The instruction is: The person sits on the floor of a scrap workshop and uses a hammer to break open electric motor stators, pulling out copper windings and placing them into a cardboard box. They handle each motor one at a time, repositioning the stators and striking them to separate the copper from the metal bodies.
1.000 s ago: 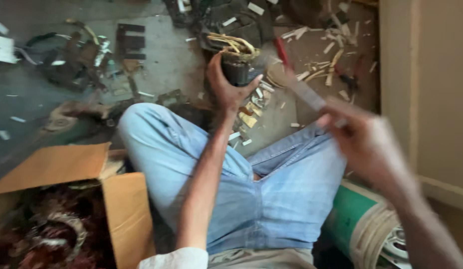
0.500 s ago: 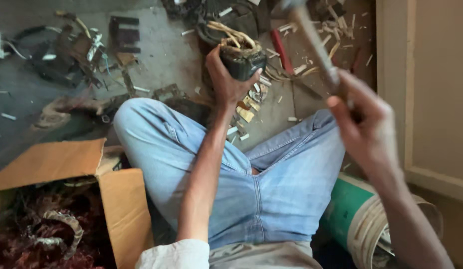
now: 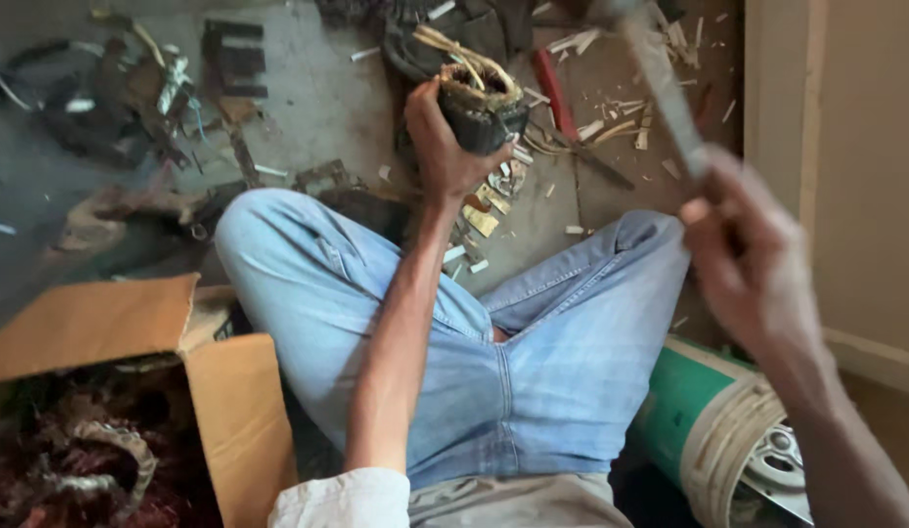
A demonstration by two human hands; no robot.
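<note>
The left hand (image 3: 443, 147) reaches far out over the floor, arm nearly straight from the white sleeve (image 3: 347, 499), and grasps a dark round motor stator (image 3: 482, 103) from its left side, fingers wrapped around the body. Pale strips and winding ends stick up from the stator's top. It sits far of the person's knees, above a scatter of pale chips (image 3: 484, 210) on the concrete floor (image 3: 327, 98).

The right hand (image 3: 743, 259) is raised at the right, clenched around the handle of a long grey tool (image 3: 665, 83) that slants up and far-left. Motion blur smears it, so it is probably a hammer or bar; its head is cut off at the top edge.

The person sits in blue jeans (image 3: 532, 362). A cardboard box (image 3: 132, 332) at near left holds a dim tangle of reddish wire, hard to make out. A green-and-white bucket (image 3: 709, 420) lies near right, partly hidden behind the right forearm.
</note>
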